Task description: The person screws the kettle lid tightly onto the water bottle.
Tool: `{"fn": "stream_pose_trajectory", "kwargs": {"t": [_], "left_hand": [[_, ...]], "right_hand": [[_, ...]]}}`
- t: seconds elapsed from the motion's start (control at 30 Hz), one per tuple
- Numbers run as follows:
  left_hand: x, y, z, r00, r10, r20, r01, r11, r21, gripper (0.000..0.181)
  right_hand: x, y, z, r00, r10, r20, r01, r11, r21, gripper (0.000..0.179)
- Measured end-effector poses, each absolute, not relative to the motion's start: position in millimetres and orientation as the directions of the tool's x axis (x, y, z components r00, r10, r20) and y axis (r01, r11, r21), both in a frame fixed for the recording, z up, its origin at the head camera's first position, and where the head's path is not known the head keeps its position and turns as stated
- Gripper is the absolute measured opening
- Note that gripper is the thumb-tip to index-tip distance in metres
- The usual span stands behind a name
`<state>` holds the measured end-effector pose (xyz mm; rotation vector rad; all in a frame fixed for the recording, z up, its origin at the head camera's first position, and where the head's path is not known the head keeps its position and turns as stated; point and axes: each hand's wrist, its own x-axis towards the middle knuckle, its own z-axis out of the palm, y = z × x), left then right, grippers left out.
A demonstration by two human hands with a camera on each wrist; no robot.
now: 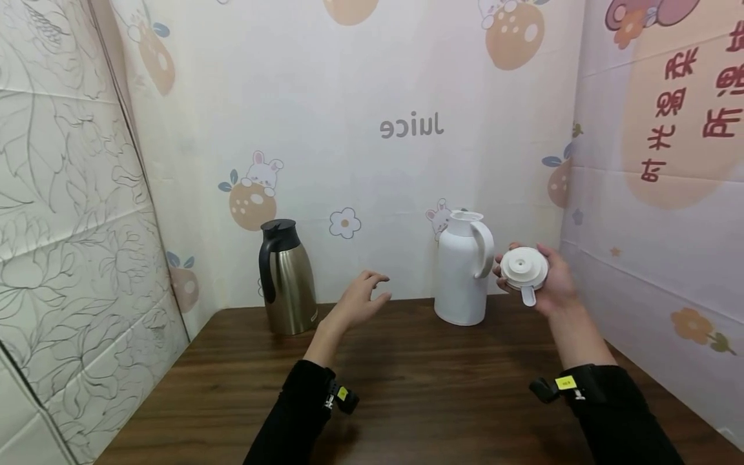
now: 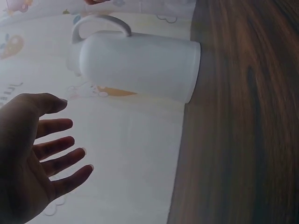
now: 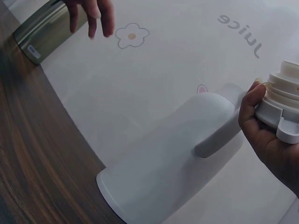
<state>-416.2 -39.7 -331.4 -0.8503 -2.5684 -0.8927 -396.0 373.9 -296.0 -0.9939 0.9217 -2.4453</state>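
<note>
A white thermos jug stands upright at the back of the table, its handle toward the right and its top without a lid. To the right of it, my right hand holds the white jug lid in curled fingers, underside facing the head camera. In the right wrist view the lid shows its threaded rings and a lever. My left hand hovers between the two jugs, fingers loosely extended and touching nothing; its spread fingers show in the left wrist view.
On the left stands a gold steel thermos jug with a black lid and handle. Both jugs are on the dark wooden table, close to the printed cloth wall. More cloth walls border the left and right sides.
</note>
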Motion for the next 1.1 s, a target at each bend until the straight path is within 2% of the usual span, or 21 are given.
{"fn": "stream_pose_trajectory", "kwargs": {"t": [0.2, 0.43, 0.67, 1.1], "left_hand": [[-431.3, -16.7, -332.1, -0.798, 0.454, 0.396, 0.600, 0.544, 0.586, 0.045], [-442.5, 14.3, -321.6, -0.805, 0.475, 0.356, 0.578, 0.495, 0.648, 0.044], [-450.2, 32.2, -311.6, -0.824, 0.479, 0.303, 0.506, 0.381, 0.774, 0.048], [-458.2, 65.2, -284.1, -0.858, 0.451, 0.247, 0.344, 0.147, 0.927, 0.055]], "right_hand": [[-397.8, 375.7, -297.3, -0.675, -0.529, 0.513, 0.069, -0.739, -0.671, 0.047], [-396.5, 382.3, -296.8, -0.661, -0.522, 0.540, 0.091, -0.769, -0.632, 0.045], [-395.7, 380.9, -293.8, -0.692, -0.503, 0.518, 0.065, -0.758, -0.649, 0.047], [-397.5, 387.4, -297.3, -0.733, -0.455, 0.505, 0.026, -0.761, -0.649, 0.045]]}}
